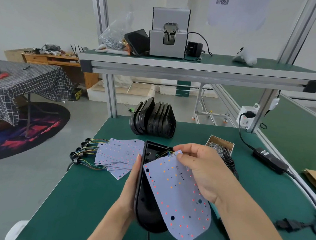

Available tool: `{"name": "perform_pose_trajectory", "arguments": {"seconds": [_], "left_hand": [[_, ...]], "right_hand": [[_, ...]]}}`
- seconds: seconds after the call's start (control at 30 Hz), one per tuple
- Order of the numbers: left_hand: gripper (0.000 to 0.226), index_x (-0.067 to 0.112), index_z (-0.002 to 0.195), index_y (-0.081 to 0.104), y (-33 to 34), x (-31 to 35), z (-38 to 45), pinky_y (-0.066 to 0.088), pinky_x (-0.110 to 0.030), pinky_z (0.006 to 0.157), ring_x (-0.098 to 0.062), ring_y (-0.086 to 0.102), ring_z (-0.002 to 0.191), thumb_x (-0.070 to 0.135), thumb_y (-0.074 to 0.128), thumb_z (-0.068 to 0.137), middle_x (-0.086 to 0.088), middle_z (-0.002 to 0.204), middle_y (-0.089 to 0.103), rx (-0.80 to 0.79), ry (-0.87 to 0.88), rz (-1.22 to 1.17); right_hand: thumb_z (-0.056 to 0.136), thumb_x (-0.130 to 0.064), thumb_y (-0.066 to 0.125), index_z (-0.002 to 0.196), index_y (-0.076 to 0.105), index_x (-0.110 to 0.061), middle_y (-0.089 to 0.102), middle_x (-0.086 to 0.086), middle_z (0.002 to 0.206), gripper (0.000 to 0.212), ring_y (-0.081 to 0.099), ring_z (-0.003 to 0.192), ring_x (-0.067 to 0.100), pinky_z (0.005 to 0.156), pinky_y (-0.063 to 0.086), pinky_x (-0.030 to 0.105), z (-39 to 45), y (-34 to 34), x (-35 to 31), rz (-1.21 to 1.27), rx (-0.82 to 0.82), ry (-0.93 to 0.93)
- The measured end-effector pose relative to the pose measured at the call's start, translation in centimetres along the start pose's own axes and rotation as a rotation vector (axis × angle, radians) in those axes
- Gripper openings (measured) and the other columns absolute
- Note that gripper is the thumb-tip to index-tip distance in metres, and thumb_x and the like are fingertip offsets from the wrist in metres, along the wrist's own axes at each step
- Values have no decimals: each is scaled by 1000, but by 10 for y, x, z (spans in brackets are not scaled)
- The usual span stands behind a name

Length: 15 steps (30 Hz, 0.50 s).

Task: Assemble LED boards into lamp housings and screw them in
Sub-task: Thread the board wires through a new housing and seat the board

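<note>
A black lamp housing is held tilted above the green table, its open side facing right. My left hand grips its left wall from outside, thumb along the rim. A white LED board dotted with red and orange LEDs lies slanted across the housing's opening, its rounded end hanging past the lower edge. My right hand pinches the board's top corner where coloured wires run into the housing.
A fan of spare LED boards with wire tails lies at the left. A stack of black housings stands behind. A cardboard box of screws and a black cable coil sit to the right. A screw feeder stands on the upper shelf.
</note>
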State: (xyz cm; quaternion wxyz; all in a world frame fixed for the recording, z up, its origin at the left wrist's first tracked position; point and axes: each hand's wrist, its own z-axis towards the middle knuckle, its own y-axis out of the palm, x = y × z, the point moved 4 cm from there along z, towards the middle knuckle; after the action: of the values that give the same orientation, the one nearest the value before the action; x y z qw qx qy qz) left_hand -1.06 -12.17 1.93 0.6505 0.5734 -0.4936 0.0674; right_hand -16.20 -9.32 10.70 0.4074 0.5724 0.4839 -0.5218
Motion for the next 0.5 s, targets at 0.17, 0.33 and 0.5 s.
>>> {"name": "perform_pose_trajectory", "arguments": {"seconds": [0.17, 0.33, 0.5], "left_hand": [[76, 21, 128, 74, 2, -6, 3, 57, -36, 94, -24, 65, 126, 74, 76, 74, -6, 135, 69, -77, 18, -29], [80, 23, 125, 76, -1, -12, 5, 59, -37, 90, -27, 67, 123, 78, 78, 67, -8, 134, 70, -31, 11, -21], [80, 21, 122, 77, -3, -12, 5, 60, -36, 87, -26, 70, 119, 78, 79, 66, -9, 131, 71, -41, 3, -7]], "right_hand": [[98, 2, 62, 98, 75, -23, 61, -1, 82, 28, 50, 73, 11, 63, 42, 17, -3, 0, -1, -24, 165, -122], [99, 2, 59, 100, 77, -25, 53, -13, 64, 32, 40, 49, 1, 47, 34, 10, -4, 4, 8, -17, 292, -207], [101, 0, 57, 100, 77, -25, 65, -16, 68, 32, 46, 53, -2, 50, 38, 8, -3, 6, 14, -45, 290, -179]]}}
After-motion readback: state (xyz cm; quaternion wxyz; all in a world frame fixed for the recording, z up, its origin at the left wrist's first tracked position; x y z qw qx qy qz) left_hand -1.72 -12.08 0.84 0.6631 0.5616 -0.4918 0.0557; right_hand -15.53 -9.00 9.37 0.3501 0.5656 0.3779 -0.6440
